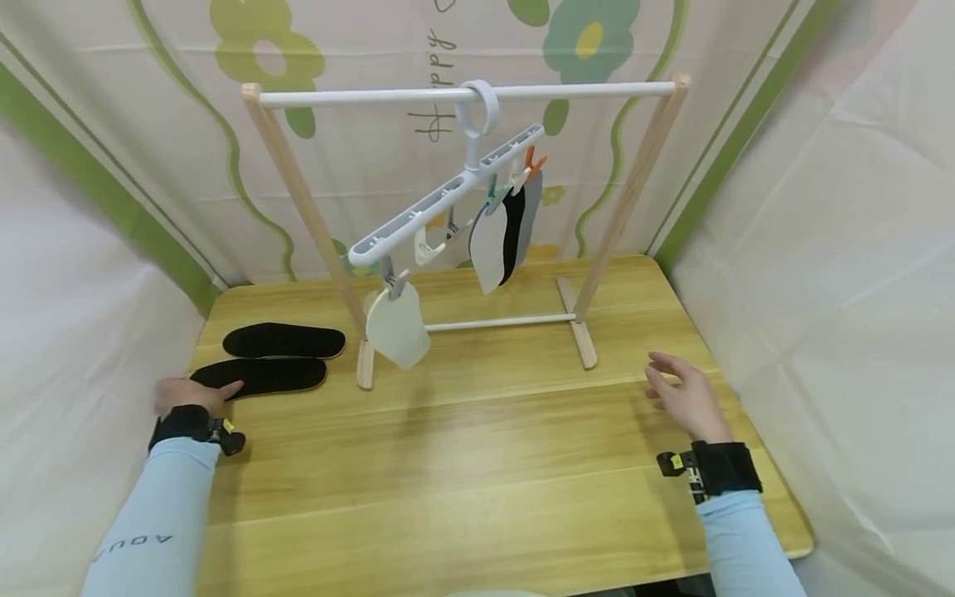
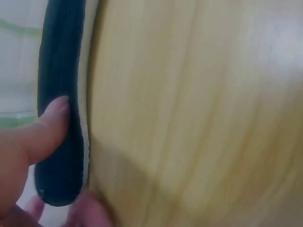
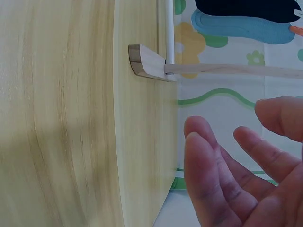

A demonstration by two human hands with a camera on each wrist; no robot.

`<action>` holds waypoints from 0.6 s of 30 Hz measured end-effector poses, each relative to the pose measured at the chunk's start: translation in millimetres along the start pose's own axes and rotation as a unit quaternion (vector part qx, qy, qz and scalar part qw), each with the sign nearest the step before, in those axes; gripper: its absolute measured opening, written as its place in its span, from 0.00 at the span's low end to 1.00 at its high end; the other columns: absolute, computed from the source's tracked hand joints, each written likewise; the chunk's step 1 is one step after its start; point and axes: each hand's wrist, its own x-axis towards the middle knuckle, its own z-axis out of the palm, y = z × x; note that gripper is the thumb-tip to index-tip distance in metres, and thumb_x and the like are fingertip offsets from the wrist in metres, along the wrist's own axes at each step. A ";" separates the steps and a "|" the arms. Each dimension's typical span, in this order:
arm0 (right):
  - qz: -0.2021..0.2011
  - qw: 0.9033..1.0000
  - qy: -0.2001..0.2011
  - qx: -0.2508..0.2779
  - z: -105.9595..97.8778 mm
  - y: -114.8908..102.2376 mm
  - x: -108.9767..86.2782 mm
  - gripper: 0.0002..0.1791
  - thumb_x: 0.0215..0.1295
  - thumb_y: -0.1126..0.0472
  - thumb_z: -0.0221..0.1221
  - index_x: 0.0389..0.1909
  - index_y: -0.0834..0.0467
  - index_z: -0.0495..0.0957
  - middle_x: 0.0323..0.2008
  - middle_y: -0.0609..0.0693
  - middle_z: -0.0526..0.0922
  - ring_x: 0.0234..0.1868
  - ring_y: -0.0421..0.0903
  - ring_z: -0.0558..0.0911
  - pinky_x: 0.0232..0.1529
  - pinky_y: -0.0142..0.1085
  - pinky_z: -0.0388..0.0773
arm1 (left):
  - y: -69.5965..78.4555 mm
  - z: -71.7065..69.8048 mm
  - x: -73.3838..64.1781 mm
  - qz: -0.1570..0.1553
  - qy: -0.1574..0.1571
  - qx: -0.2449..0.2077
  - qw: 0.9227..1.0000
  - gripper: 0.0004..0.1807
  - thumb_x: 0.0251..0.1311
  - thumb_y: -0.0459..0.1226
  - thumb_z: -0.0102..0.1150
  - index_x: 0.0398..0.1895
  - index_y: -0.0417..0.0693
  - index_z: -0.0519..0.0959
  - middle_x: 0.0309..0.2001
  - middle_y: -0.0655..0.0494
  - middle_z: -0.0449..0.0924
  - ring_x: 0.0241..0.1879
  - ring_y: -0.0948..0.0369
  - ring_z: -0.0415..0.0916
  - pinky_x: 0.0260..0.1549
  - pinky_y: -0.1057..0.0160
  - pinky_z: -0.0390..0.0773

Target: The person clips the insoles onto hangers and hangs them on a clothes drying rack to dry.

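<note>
Taking up an insole at the left of a drying rack with pale wooden legs and white bars point(image 1: 297, 189). The left hand point(image 1: 185, 395) pinches the outer end of a long, black, flat shoe insole with a pale edge point(image 1: 276, 376), which lies on the yellow wood-grain tabletop point(image 1: 448, 489) to the left of the rack's left foot; the thumb rests on top, while the other fingers appear to reach round and under the end, partly hidden. The step in hand is judged to be picking up this insole; the next move probably calls for a firm pinch and a lift clear of a second black insole point(image 1: 283, 340), which lies just beside it on the side away from the person. The pinched insole is matte black above, rounded at its ends, gently curved along its sides and bordered by a cream rim; it looks thin and likely to flex. The right hand point(image 1: 688, 404), fingers loosely bent and holding nothing, hovers in front of the rack's right foot. From the rack's top bar hangs a white plastic clip hanger point(image 1: 406, 222), with a cream insole point(image 1: 399, 327) clipped at its nearer end.
</note>
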 end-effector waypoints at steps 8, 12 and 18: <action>-0.002 1.000 0.003 0.003 0.4 2.3 -0.8 0.33 0.76 0.44 0.48 0.73 0.60 0.61 0.65 0.67 0.69 0.45 0.59 0.84 0.38 0.39 0.84 | -4.6 1.1 -16.8 0.003 0.026 -0.170 0.985 0.47 0.67 0.51 0.55 0.68 0.19 0.48 0.67 0.24 0.52 0.64 0.38 0.55 0.66 0.42 0.58; -0.010 1.000 0.012 0.006 -4.0 0.3 -1.7 0.32 0.77 0.46 0.48 0.73 0.60 0.61 0.65 0.68 0.69 0.45 0.61 0.83 0.39 0.41 0.84 | -3.8 -2.3 -25.8 -0.019 0.010 -0.237 0.971 0.42 0.71 0.55 0.45 0.74 0.31 0.54 0.71 0.32 0.56 0.63 0.42 0.61 0.63 0.45 0.64; -0.021 1.000 0.020 0.007 -7.7 -4.4 -3.2 0.31 0.77 0.47 0.48 0.73 0.61 0.61 0.64 0.69 0.69 0.44 0.62 0.83 0.39 0.43 0.84 | 2.6 -8.8 -37.3 -0.050 0.005 -0.426 0.904 0.35 0.70 0.51 0.54 0.74 0.47 0.61 0.52 0.51 0.72 0.31 0.64 0.81 0.33 0.65 0.83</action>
